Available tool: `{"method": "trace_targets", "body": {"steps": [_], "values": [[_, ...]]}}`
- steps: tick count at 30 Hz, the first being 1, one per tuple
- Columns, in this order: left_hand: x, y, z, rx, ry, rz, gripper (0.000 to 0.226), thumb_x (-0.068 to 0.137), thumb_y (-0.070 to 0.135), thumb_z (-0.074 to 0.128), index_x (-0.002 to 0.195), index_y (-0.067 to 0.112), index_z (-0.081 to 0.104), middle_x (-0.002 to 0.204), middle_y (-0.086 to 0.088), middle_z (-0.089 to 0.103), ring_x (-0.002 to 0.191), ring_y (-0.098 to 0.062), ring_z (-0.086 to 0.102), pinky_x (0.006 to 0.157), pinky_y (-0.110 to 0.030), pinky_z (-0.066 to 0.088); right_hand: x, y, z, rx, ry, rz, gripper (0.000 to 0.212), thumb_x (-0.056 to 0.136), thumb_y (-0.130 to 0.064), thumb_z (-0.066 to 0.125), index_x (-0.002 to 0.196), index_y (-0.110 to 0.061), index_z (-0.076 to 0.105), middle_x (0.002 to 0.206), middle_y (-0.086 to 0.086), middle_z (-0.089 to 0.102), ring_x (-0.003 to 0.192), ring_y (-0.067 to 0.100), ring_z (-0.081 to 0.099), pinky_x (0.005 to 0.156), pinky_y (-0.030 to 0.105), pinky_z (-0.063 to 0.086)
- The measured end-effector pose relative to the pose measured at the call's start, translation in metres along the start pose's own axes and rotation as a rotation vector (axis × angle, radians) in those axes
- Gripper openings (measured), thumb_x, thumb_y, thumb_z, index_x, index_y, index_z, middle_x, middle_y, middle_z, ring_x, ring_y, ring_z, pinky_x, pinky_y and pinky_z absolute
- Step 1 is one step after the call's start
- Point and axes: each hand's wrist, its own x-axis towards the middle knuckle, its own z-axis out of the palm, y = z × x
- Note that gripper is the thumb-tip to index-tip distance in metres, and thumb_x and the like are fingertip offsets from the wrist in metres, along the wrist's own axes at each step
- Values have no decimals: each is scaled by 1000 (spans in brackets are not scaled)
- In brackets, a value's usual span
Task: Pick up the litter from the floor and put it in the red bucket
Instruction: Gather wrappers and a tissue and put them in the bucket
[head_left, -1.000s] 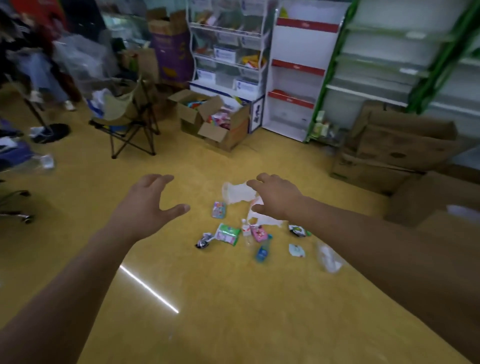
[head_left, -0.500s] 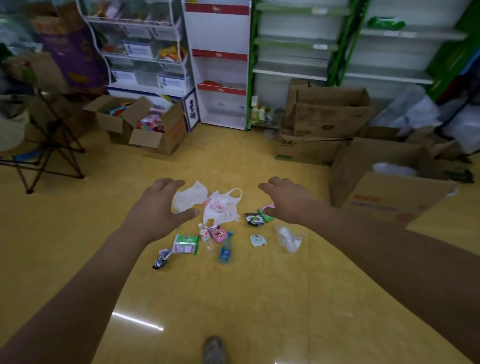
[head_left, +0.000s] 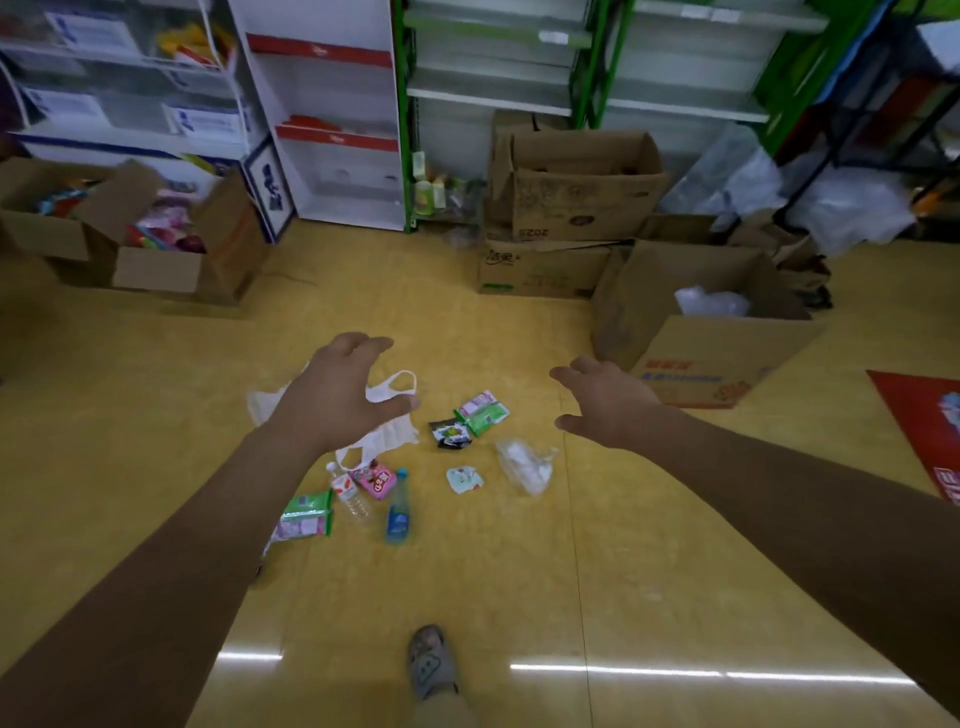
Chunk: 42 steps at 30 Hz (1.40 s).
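Litter lies scattered on the yellow floor ahead of me: a white plastic bag (head_left: 392, 436), a clear bottle with a red label (head_left: 349, 492), a blue bottle (head_left: 398, 512), a pink packet (head_left: 377, 479), two green wrappers (head_left: 306, 517) (head_left: 483, 412), a black wrapper (head_left: 451, 434), a small white lid (head_left: 464, 478) and a crumpled clear bag (head_left: 525, 464). My left hand (head_left: 337, 395) hovers open above the white bag and hides part of it. My right hand (head_left: 605, 400) is stretched out open to the right of the litter, holding nothing. No red bucket is in view.
Open cardboard boxes stand at the left (head_left: 156, 244), at the back (head_left: 576, 187) and at the right (head_left: 701, 322). Shelving units line the far wall. A red poster (head_left: 924, 421) lies on the floor at right. My sandalled foot (head_left: 428, 662) is at the bottom.
The view has swung to the right and drawn closer to the litter. Both hands stay open and empty; the left one now hangs over the white bag.
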Motion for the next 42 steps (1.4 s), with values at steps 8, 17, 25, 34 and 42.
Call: {"method": "trace_targets", "body": {"steps": [8, 17, 25, 34, 42], "values": [[85, -31, 19, -62, -109, 15, 85, 74, 64, 69, 145, 28, 39, 149, -3, 36, 130, -25, 43, 100, -42, 44, 57, 11, 13, 43, -68, 121, 69, 88, -50, 61, 146, -29, 30, 140, 6, 41, 124, 30, 47, 90, 46, 50], [136, -36, 44, -78, -178, 53, 86, 74, 65, 68, 145, 26, 40, 147, -3, 38, 130, -23, 43, 101, -41, 43, 86, 30, 29, 99, -122, 188, 71, 86, -49, 64, 146, -28, 32, 139, 5, 45, 124, 29, 48, 90, 43, 50], [174, -30, 69, -74, -222, 20, 87, 73, 65, 70, 145, 26, 40, 147, -4, 38, 129, -24, 44, 101, -40, 43, 120, 63, 47, 121, -195, 230, 79, 85, -51, 65, 149, -29, 25, 146, 9, 38, 130, 32, 41, 93, 47, 49], [227, -5, 119, -25, -295, -93, 85, 73, 61, 73, 143, 24, 43, 144, -7, 42, 130, -26, 44, 104, -42, 42, 180, 133, 81, 183, -307, 226, 86, 83, -56, 65, 150, -28, 18, 148, 12, 31, 129, 37, 41, 93, 49, 47], [281, 17, 182, 6, -315, -167, 87, 74, 63, 71, 144, 23, 41, 147, -10, 40, 132, -29, 42, 108, -45, 38, 239, 186, 121, 207, -414, 158, 88, 83, -57, 65, 150, -26, 17, 146, 15, 32, 127, 42, 40, 97, 53, 45]]}}
